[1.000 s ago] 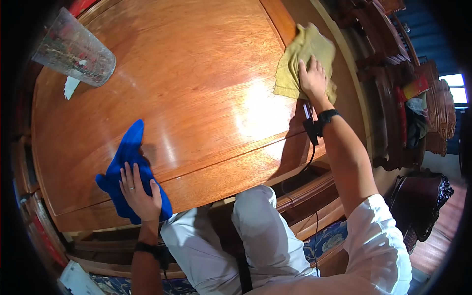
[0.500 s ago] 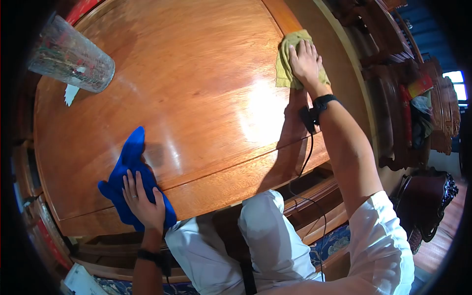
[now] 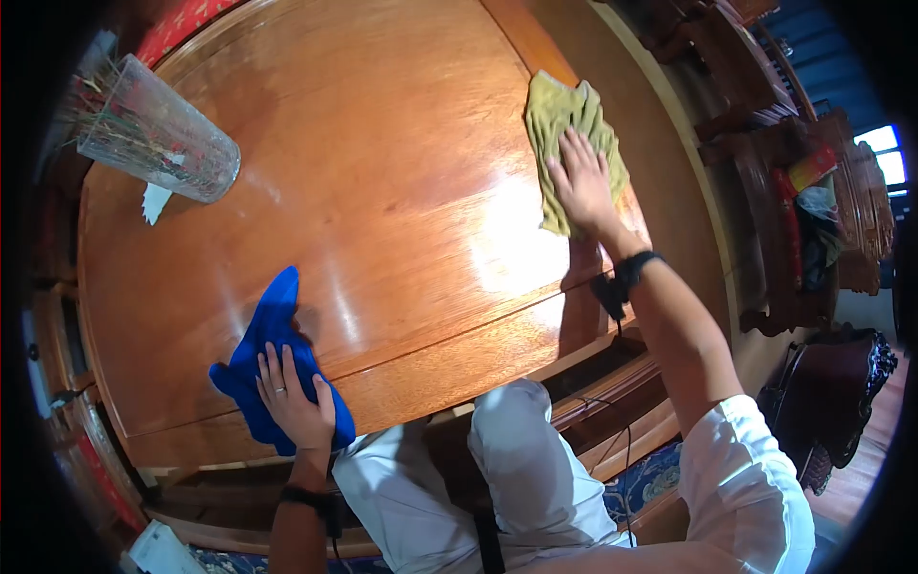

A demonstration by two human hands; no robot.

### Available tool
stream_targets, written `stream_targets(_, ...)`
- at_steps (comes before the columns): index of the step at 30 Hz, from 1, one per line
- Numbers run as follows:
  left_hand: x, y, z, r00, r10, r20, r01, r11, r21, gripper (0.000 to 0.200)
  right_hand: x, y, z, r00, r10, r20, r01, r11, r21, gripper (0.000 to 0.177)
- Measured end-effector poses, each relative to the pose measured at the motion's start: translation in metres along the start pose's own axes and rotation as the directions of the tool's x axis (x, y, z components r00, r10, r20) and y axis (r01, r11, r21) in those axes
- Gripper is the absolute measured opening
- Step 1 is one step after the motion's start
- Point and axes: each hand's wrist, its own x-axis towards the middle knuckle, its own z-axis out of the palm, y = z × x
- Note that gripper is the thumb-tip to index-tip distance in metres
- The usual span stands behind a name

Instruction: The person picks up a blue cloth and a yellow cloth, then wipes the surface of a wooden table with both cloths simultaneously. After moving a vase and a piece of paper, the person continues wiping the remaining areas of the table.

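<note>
A polished wooden table (image 3: 382,172) fills the view. My left hand (image 3: 295,402) lies flat, fingers spread, on a blue cloth (image 3: 270,335) at the table's near left edge. My right hand (image 3: 580,182) presses flat on a yellow-green cloth (image 3: 559,120) at the right side of the tabletop, near a raised wooden strip. Both wrists wear black bands. My white-trousered legs show below the table edge.
A clear glass vase (image 3: 158,143) with stems lies toward the far left of the table, a scrap of white paper (image 3: 153,203) beside it. Dark carved wooden furniture (image 3: 794,172) stands to the right. A patterned blue rug (image 3: 641,469) lies under my feet.
My right hand has dragged the yellow-green cloth back toward me along the right side, and the cloth has spread out longer. My left hand stays on the blue cloth.
</note>
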Motion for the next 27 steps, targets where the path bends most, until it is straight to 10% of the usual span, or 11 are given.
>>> stream_targets(8,0.000,0.004,0.000,0.999,-0.049,0.001,0.049,0.999,0.010,0.062,-0.162,-0.002,-0.039,0.992,0.110,0.055,-0.105,0.991,-0.083,0.063)
stream_targets(17,0.002,0.004,0.000,0.999,-0.028,-0.042,0.027,0.999,-0.025,0.061,-0.102,-0.060,-0.001,0.937,0.350,-0.017,-0.349,0.927,-0.141,0.073)
stream_targets(27,0.002,0.008,-0.007,0.998,-0.053,0.014,0.054,0.998,-0.044,0.063,-0.112,-0.192,0.002,0.967,-0.145,0.208,0.152,0.988,-0.016,0.064)
